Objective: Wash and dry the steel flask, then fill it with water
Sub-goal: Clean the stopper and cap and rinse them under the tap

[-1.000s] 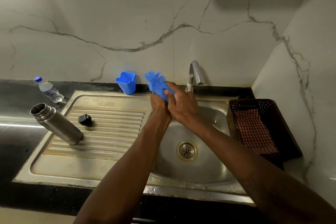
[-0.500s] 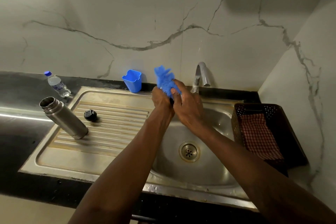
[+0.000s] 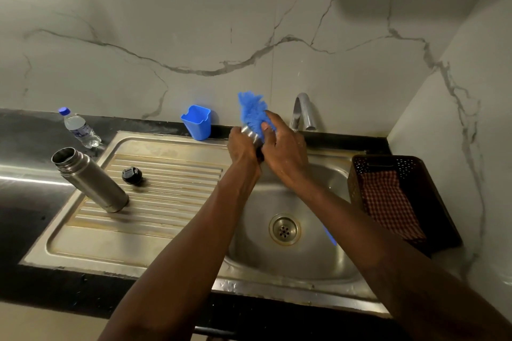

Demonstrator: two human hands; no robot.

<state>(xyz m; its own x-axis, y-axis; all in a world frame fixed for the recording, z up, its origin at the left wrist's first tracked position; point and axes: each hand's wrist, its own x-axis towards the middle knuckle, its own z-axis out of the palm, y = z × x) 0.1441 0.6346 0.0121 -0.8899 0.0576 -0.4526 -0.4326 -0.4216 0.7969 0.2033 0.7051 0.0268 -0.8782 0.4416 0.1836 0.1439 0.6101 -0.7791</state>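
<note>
The small steel cup (image 3: pixel 250 134) is probably wet and soapy, so it may slip from the fingers and drop into the sink basin (image 3: pixel 277 263) if the scrubbing pushes too hard. The left hand (image 3: pixel 243 147) is curled around this cup, just left of the tap (image 3: pixel 302 111). The right hand (image 3: pixel 285 152) grips the blue scrubber (image 3: pixel 252 111) and presses it into the cup. The steel flask (image 3: pixel 91 180) stands open, far left of the tap, with its black stopper (image 3: pixel 132 175) beside it.
</note>
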